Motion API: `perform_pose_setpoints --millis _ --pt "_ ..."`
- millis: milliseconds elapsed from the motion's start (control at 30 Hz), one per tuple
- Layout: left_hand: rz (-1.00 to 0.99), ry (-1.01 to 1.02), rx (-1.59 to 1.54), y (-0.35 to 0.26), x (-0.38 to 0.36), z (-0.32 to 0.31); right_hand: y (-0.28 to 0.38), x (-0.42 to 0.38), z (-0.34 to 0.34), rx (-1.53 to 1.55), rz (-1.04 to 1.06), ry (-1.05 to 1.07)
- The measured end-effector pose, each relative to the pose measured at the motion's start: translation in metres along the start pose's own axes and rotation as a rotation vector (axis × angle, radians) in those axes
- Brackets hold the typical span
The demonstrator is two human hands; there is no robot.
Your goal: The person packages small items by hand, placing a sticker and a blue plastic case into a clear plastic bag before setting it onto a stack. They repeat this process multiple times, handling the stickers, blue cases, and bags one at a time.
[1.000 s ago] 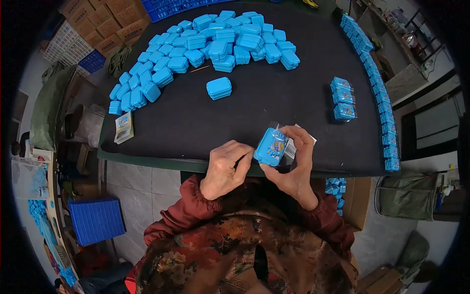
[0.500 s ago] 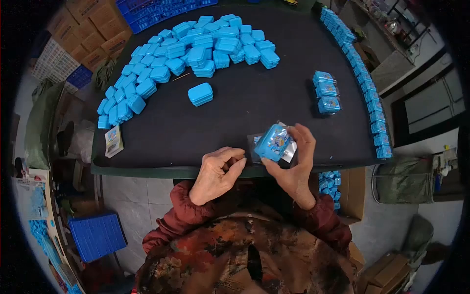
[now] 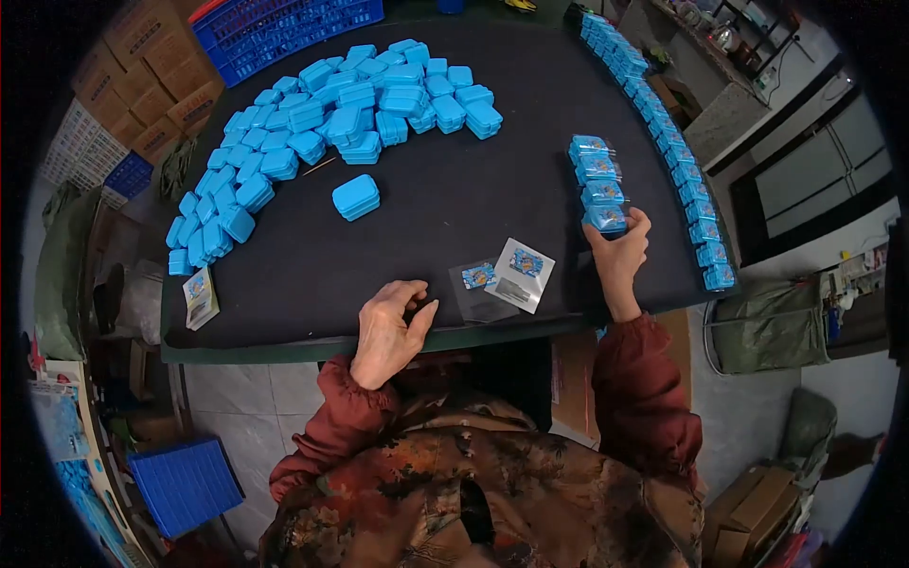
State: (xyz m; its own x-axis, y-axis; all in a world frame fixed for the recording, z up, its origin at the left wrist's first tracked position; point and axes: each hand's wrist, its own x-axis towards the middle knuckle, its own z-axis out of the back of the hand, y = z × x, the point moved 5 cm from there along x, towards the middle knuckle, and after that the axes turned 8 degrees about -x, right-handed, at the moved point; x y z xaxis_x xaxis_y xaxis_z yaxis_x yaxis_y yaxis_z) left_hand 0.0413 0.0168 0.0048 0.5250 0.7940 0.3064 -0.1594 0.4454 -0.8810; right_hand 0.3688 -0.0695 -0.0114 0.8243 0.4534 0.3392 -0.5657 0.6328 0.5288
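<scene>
A bagged blue box (image 3: pixel 607 219) was gripped by the right hand (image 3: pixel 620 254) at three o'clock, touching the bagged row (image 3: pixel 593 168). The left hand (image 3: pixel 388 331) was loosely curled, empty, at the table edge (image 3: pixel 284 348); two sleeves (image 3: pixel 502 275) lay between the hands.

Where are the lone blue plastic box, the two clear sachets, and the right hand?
lone blue plastic box (image 3: pixel 356 197), head view, lid top.
two clear sachets (image 3: pixel 520 273), head view, larger sachet's middle.
right hand (image 3: pixel 620 254), head view, back of hand.

I see a black table (image 3: pixel 454 204) bearing a heap of blue tins (image 3: pixel 312 133). Two clear bags (image 3: pixel 502 275) lie between my fingers.
</scene>
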Motion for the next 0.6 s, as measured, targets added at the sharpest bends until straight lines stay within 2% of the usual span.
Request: perform_pose_setpoints --millis 100,133,167,233,267,367,433,500,533,600 --pt "0.050 -0.033 0.026 -0.001 -0.002 0.019 0.008 -0.003 0.012 -0.141 0.075 -0.046" --pt "0.066 -0.057 0.037 -0.002 0.000 0.026 0.018 -0.014 0.024 -0.188 0.246 -0.241" --pt "0.052 -0.082 0.054 -0.002 0.001 0.033 0.022 -0.024 0.030 -0.183 0.257 -0.233" --pt "0.088 -0.071 0.035 0.000 0.002 0.034 0.050 -0.055 0.039 0.059 0.503 0.022" --pt "0.111 -0.052 0.013 0.001 0.003 0.033 0.066 -0.071 0.039 0.036 0.586 0.118" --pt "-0.032 -0.007 0.067 -0.003 0.008 0.011 0.064 -0.081 0.011 0.002 0.619 0.228" --pt "-0.226 -0.013 0.263 -0.016 0.020 -0.009 0.074 -0.085 0.009 0.053 0.610 0.222" --pt "-0.200 0.081 0.420 -0.010 0.033 -0.031 0.088 -0.098 0.010 0.155 0.745 0.237" --pt "-0.195 0.135 0.465 -0.001 0.038 -0.042 0.090 -0.105 0.005 0.093 0.792 0.266" --pt "-0.200 0.138 0.429 0.006 0.042 -0.051 0.088 -0.107 0.001 0.057 0.796 0.309"
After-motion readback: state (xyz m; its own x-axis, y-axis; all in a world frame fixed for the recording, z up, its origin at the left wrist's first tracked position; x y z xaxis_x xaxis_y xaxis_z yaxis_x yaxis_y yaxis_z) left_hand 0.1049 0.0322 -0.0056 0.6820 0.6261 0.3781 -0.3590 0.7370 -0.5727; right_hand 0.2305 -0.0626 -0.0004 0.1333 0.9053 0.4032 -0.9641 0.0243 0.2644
